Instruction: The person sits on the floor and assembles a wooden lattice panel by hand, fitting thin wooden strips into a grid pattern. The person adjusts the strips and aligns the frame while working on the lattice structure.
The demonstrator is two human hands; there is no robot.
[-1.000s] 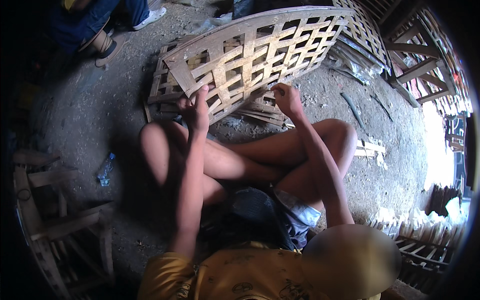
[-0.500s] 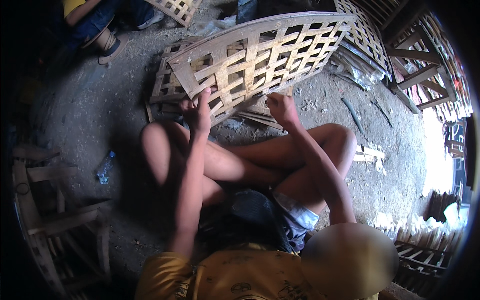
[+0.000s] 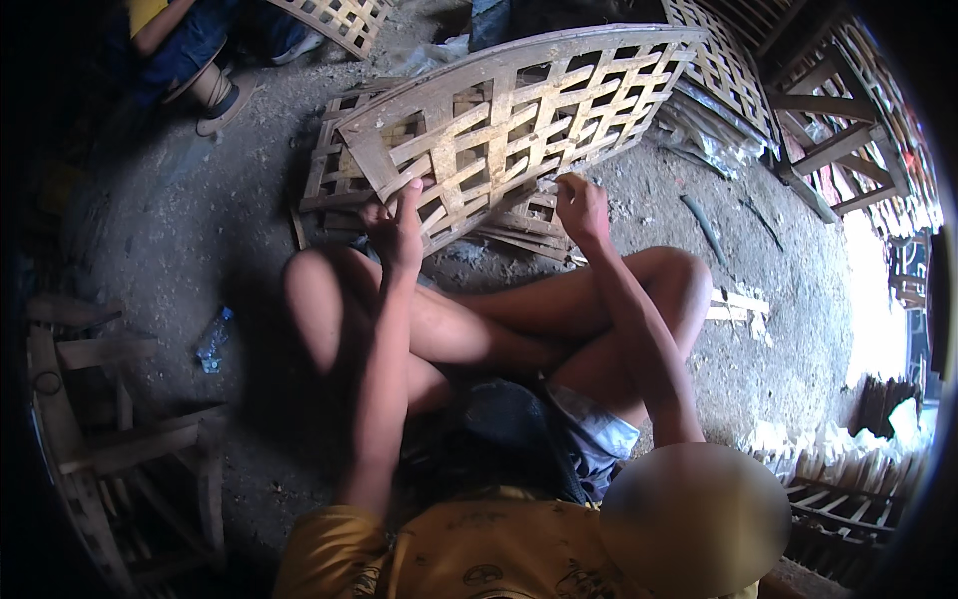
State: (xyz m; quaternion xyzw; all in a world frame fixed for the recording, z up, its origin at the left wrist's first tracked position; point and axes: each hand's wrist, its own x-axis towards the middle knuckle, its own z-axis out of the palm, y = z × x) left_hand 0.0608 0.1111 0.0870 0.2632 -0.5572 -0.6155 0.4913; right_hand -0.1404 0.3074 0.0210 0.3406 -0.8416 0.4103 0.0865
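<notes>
A woven wooden lattice panel (image 3: 479, 135) with a solid border strip stands tilted in front of my crossed legs. My left hand (image 3: 399, 230) grips its lower left corner, thumb on the near face and fingers behind the edge. Close to the lower edge, right of the middle, my right hand (image 3: 584, 212) is closed with fingers bent together. What those fingers hold, if anything, is too small to make out. Under and behind the raised panel lie more lattice panels (image 3: 324, 170), partly hidden by it.
Stacked lattice panels (image 3: 733, 75) and a wooden frame (image 3: 833, 150) stand at the far right. A wooden stool-like frame (image 3: 130, 439) is at the left, near a plastic bottle (image 3: 213, 339). Another person's foot (image 3: 225, 105) shows at the far left. Wood strips (image 3: 736, 305) lie right of my knee.
My right hand has shifted slightly right and up along the panel's lower edge. My left hand keeps its grip, and the panel has hardly moved.
</notes>
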